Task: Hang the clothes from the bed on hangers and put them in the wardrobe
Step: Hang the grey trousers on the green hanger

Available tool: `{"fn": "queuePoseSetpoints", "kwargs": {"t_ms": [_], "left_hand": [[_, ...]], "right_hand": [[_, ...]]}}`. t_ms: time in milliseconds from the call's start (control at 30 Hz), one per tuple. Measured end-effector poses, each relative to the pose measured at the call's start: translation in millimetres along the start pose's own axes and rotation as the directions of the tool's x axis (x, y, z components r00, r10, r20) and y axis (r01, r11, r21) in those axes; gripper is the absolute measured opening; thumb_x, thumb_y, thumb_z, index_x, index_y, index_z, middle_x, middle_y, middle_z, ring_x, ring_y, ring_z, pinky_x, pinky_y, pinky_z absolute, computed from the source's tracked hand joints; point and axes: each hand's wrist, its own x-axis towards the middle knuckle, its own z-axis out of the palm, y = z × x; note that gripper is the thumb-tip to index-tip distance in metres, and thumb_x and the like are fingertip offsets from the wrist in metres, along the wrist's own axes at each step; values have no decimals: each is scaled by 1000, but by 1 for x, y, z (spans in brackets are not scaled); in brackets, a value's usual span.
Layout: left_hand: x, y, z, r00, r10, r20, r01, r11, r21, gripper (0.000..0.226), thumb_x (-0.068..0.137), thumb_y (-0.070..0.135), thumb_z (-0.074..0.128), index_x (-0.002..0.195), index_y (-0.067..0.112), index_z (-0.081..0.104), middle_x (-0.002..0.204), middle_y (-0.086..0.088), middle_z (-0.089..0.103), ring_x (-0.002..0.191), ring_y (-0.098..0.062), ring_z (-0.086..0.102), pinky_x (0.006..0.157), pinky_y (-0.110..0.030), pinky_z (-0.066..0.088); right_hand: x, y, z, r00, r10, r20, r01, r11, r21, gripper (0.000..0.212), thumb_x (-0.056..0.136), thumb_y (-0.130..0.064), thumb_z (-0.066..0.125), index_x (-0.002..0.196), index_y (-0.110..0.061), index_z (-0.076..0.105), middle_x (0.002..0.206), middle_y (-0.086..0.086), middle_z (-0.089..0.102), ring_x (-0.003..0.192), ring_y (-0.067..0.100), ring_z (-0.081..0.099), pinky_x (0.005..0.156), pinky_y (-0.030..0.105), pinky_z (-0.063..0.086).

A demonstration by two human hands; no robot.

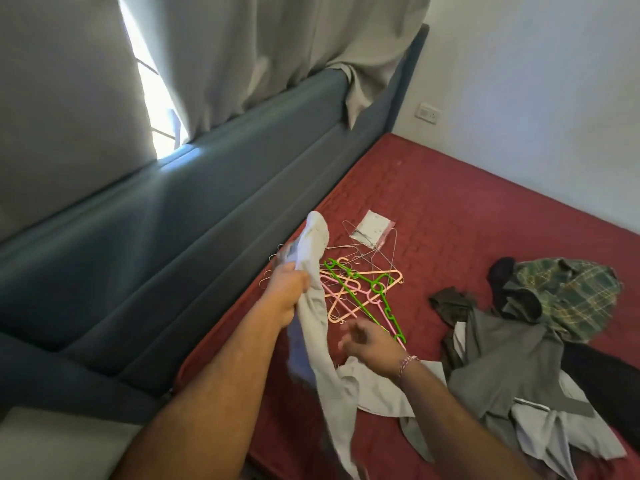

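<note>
My left hand [289, 294] grips a light grey garment [320, 344] near its top and holds it up over the red mattress [450, 209]; the cloth hangs down to the bed. My right hand [367, 342] hovers just right of the garment with fingers loosely curled, holding nothing. Behind both hands lies a heap of hangers [363, 289]: green, pink and orange plastic ones and several thin wire ones. A pile of clothes [540, 341] lies to the right, with a green plaid shirt [571, 292] on top and grey pieces below.
A blue-grey padded headboard [173, 237] runs along the bed's left side, with grey curtains [242, 46] above it. A small white plastic packet [375, 228] lies beyond the hangers. A white wall with a socket [428, 113] stands at the back right.
</note>
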Motion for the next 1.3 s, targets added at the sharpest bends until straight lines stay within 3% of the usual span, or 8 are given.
{"fn": "queuePoseSetpoints", "kwargs": {"t_ms": [267,433,567,700,833,1000,1167,1300], "left_hand": [[-52,45,90,921,310,236,-351,922,162,23,91,28,79,112,22,71,102,-3,78,97,-23,75,90,-39,61],[-84,96,125,783,490,383,-579,800,160,24,80,31,84,99,16,79,96,-11,77,87,-22,71,83,-42,58],[-110,145,142,704,611,363,-679,728,91,7,83,19,81,80,14,78,80,-4,70,76,-18,64,72,-33,52],[-136,187,155,625,693,360,-755,654,53,57,68,27,83,88,-21,62,83,-19,61,77,-30,56,72,-42,46],[-161,211,173,536,731,424,-808,589,7,54,68,26,79,91,-21,63,85,-21,61,80,-32,55,75,-43,46],[-181,228,180,467,819,334,-835,533,-137,17,68,19,76,77,5,76,77,-9,69,73,-21,64,68,-29,54],[-184,252,167,503,830,240,-816,548,-185,10,72,8,68,79,4,73,81,-12,65,76,-24,60,72,-33,52],[-178,285,152,560,815,148,-828,543,136,16,75,6,58,81,-9,56,76,-9,50,73,-23,46,69,-38,41]], "right_hand": [[12,-13,-108,873,-405,-273,301,887,-351,90,84,-13,81,158,-26,32,153,1,43,137,18,46,114,39,42],[7,-42,-164,747,-572,-340,417,800,-431,90,69,-45,78,150,-24,43,145,2,51,134,23,49,114,53,40],[-6,-50,-211,723,-510,-465,431,860,-273,106,65,-53,86,155,-28,36,155,-2,43,141,20,43,117,44,36],[-18,-49,-253,609,-183,-771,441,887,138,112,60,-69,86,153,-32,36,160,-1,37,144,25,38,117,51,39],[-22,-34,-272,482,157,-862,519,741,425,82,69,-50,90,139,-28,52,141,0,53,129,24,54,107,48,49],[-32,-33,-257,928,59,-367,310,422,852,51,88,-52,72,124,-20,57,116,2,67,109,21,62,104,49,46],[-38,-85,-279,904,-282,-322,423,467,777,37,99,-16,60,129,4,64,129,27,67,108,34,71,87,41,62],[-48,-121,-334,839,-400,-369,537,502,678,40,100,-13,56,135,5,60,131,27,65,119,40,65,92,45,60]]}}
